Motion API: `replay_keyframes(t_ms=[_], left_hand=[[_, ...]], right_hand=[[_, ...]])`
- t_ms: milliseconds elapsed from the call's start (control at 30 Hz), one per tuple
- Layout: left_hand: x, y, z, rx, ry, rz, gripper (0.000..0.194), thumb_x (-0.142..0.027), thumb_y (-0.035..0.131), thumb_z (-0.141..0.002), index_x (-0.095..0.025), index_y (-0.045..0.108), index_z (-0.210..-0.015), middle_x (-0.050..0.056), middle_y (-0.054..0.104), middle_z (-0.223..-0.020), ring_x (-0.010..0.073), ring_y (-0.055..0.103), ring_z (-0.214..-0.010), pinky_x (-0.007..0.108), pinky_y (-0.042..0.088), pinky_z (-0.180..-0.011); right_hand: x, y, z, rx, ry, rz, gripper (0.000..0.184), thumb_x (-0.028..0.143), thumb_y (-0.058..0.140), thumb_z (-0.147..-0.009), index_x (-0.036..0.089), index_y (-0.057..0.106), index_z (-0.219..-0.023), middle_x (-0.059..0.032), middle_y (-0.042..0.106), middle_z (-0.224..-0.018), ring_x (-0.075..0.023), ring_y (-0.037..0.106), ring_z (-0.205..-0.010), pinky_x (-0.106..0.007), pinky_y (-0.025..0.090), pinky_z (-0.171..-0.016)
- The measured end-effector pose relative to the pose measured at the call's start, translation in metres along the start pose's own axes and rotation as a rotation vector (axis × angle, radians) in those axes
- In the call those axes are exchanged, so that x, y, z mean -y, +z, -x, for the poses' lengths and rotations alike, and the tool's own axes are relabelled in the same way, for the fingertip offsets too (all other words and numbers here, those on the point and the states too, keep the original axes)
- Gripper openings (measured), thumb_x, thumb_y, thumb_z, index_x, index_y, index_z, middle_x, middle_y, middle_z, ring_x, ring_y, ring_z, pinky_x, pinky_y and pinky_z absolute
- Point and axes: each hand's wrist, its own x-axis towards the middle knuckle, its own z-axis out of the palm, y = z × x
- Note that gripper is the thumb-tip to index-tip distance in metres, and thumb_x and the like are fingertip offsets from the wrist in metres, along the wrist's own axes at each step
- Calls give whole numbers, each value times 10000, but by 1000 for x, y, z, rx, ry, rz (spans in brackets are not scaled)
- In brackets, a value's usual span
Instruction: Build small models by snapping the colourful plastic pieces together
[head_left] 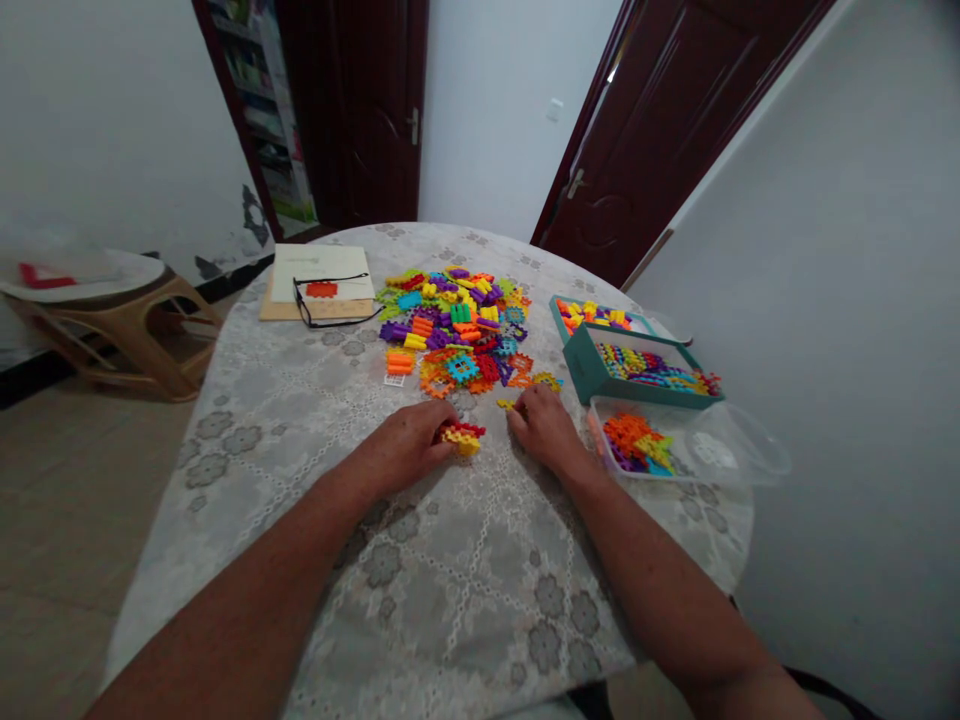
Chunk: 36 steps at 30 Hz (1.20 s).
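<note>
Forearms [300,540] are slanting inward from the lower corners over a rounded counter [465,590] covered by a grey floral cloth. The left hand [412,437] is lying back upward, its fingers curling and its thumb pressing in from below; it is holding a small stack of red and yellow plastic pieces [463,440], which is protruding beyond the fingertips. The right hand [538,422] is bending inward at the wrist, its fingers drawn together and pointing down; a small yellow piece [505,404] is showing at the fingertips, though whether it is being gripped cannot be told. Both hands are facing each other across a gap, just in front of a heap of mixed pieces [457,320]. On the right, a clear tub [682,462] is holding orange, purple and yellow pieces beside a teal box [585,370] of further pieces. On the left, eyeglasses [341,325] are lying partly over a cream booklet [322,260], whose faint marking is appearing too small to read.
</note>
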Motion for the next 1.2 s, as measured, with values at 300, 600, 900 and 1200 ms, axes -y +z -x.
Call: replay_keyframes(t_ms=[300,600,900,1200], left_hand=[[-1,-1,0,12,-13,7,101,-248,609,-873,-227,650,-963,28,669,-899,195,573,-808,323,391,-745],[5,4,-1,3,-2,-17,122,-282,582,-897,-226,656,-976,28,666,-892,193,575,-788,320,389,-719],[2,-2,1,13,-24,18,110,-253,603,-880,-238,672,-965,39,698,-918,207,601,-816,340,431,-755],[8,-1,0,10,-15,-21,123,-283,595,-903,-236,668,-990,36,687,-935,204,608,-826,329,424,-765]], right_hand=[[9,-1,0,-37,-89,-31,211,292,421,-1072,194,589,-991,-100,634,-985,-234,569,-940,-324,425,-854],[14,2,-5,3,-78,-59,202,264,446,-1072,194,620,-996,-88,683,-985,-208,604,-897,-289,427,-808],[-23,-89,0,-269,75,74,217,213,475,-996,163,679,-1048,-127,728,-1030,-239,656,-947,-326,456,-865],[-68,-122,35,-92,456,479,279,241,474,-1008,132,707,-1114,-171,744,-936,-281,667,-833,-348,433,-750]])
